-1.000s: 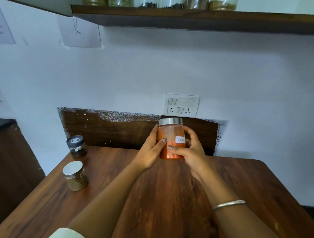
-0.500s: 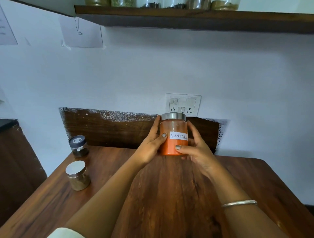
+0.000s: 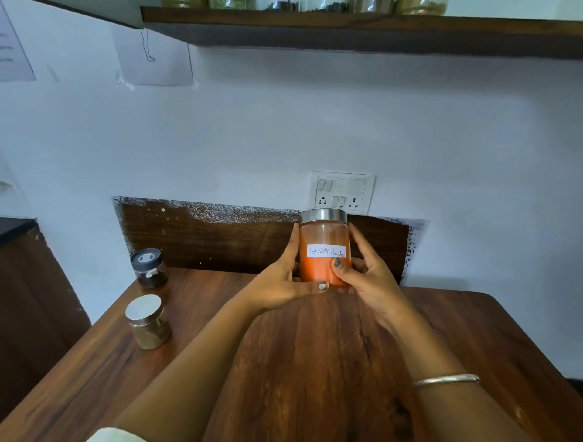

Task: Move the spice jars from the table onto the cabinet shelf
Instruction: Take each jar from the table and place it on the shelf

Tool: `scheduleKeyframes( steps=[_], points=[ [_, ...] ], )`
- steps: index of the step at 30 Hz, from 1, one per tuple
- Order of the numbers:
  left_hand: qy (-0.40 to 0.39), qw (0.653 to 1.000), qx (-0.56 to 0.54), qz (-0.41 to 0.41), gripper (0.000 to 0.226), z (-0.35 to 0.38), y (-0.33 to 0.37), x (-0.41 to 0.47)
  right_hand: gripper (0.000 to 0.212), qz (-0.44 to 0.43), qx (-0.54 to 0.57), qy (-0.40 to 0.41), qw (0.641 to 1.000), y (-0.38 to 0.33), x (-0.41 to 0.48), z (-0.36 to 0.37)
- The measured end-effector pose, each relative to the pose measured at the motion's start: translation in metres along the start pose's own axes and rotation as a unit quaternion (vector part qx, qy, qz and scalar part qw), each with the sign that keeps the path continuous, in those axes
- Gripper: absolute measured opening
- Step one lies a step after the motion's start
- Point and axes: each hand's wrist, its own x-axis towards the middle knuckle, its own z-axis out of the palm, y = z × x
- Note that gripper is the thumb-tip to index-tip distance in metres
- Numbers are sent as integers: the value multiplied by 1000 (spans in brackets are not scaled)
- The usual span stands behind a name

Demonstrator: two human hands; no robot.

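Head view: the red chilli powder jar (image 3: 319,271) is held upright just below the switch plate (image 3: 342,192), its handwritten label turned to the camera. It is grasped from both sides: the left hand (image 3: 280,284) is wrapped round its left wall with the thumb across its foot, and the right hand (image 3: 366,277) is curled round its right wall with the thumb pressed under the label.

The carrying step is judged to be in hand. A long raise is called for next, to the wooden shelf (image 3: 347,28) high above the switch plate.

A black-lidded jar (image 3: 148,268) and a silver-lidded jar (image 3: 148,321) stand on the table (image 3: 315,362), well to the lower left of the switch plate.

The held jar's base is hidden by fingers, so contact with the table cannot be told. The shelf jars (image 3: 284,3) are cut off at the top edge, so free room there cannot be made out.
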Motion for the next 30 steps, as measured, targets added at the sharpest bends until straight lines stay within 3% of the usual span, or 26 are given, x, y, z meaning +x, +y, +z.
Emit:
scheduleKeyframes(
  steps=[12, 19, 24, 30],
  points=[
    [40, 999, 5, 31, 112, 4, -2, -1, 114, 0, -136, -96, 986, -8, -4, -14],
    [49, 997, 28, 43, 109, 7, 1, 5, 116, -17, -273, -59, 960, -14, -6, -26],
    [52, 995, 50, 69, 110, 12, 10, 13, 105, -43, -269, -36, 961, -19, -6, -36],
    [33, 991, 54, 116, 105, 19, 40, 36, 107, -61, -258, 7, 964, -36, -3, -62]
  ],
)
